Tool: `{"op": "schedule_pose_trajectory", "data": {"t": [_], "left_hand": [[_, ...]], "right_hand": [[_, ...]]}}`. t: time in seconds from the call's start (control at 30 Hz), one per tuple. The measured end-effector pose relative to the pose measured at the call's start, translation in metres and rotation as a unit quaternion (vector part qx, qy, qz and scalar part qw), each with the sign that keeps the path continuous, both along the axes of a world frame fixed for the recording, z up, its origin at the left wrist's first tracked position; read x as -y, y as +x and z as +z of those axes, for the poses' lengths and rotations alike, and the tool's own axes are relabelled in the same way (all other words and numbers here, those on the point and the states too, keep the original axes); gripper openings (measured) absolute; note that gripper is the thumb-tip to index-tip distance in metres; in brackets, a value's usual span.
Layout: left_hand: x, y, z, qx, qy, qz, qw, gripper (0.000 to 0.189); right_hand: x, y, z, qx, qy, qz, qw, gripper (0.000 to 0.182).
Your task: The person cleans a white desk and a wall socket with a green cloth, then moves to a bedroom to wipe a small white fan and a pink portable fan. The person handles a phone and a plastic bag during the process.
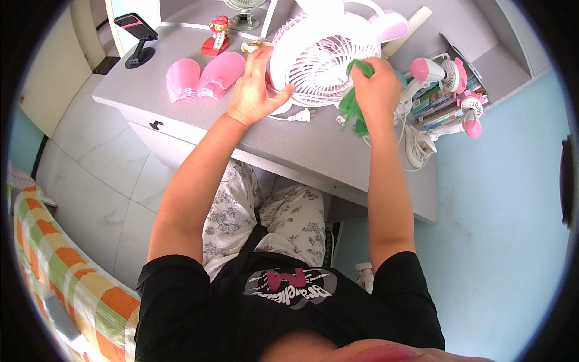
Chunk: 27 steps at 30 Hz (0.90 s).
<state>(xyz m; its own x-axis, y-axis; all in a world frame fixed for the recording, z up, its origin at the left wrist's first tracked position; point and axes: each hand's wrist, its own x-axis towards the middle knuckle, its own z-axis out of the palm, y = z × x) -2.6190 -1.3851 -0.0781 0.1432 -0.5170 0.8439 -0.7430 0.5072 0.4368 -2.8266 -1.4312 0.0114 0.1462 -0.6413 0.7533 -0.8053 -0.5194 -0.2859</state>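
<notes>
A white electric fan (325, 54) with a spiral front grille stands on the grey desk (289, 140). My left hand (255, 90) grips its left rim, thumb low on the edge and fingers reaching up the side. In my right hand (377, 88) is a bunched green cloth (355, 106), held at the right part of the grille; loose folds hang below toward the desk. A white two-pin plug (301, 116) on a cord lies just in front of the fan. Two pink translucent plastic pieces, a left one (183, 79) and a right one (221, 74), lie left of my left hand.
At the left stands a phone (135, 27) on a black holder (140, 56). A red-capped figurine (219, 36) is behind the pink pieces. Two small pink-and-white fans (448, 74) (468, 108), white cords and a row of books (445, 99) occupy the right side near the blue wall (488, 190).
</notes>
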Motion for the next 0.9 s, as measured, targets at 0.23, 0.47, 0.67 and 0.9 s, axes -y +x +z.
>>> {"op": "schedule_pose_trajectory", "data": {"t": [0.23, 0.47, 0.67, 0.9], "left_hand": [[-0.001, -0.001, 0.001, -0.015, 0.02, -0.015, 1.0, 0.078], [0.001, -0.002, 0.0, 0.003, -0.007, -0.008, 1.0, 0.078], [0.001, 0.0, 0.0, -0.017, 0.013, -0.023, 1.0, 0.078], [0.003, 0.0, -0.001, 0.017, -0.027, 0.018, 0.999, 0.076]], "right_hand": [[-0.004, -0.009, -0.008, 0.022, 0.07, 0.017, 0.997, 0.017], [-0.003, -0.01, -0.021, 0.178, 0.012, 0.119, 0.977, 0.019], [-0.001, 0.001, -0.008, 0.07, 0.003, 0.032, 0.997, 0.016], [0.006, 0.004, 0.0, 0.064, -0.047, 0.039, 0.996, 0.016]]}}
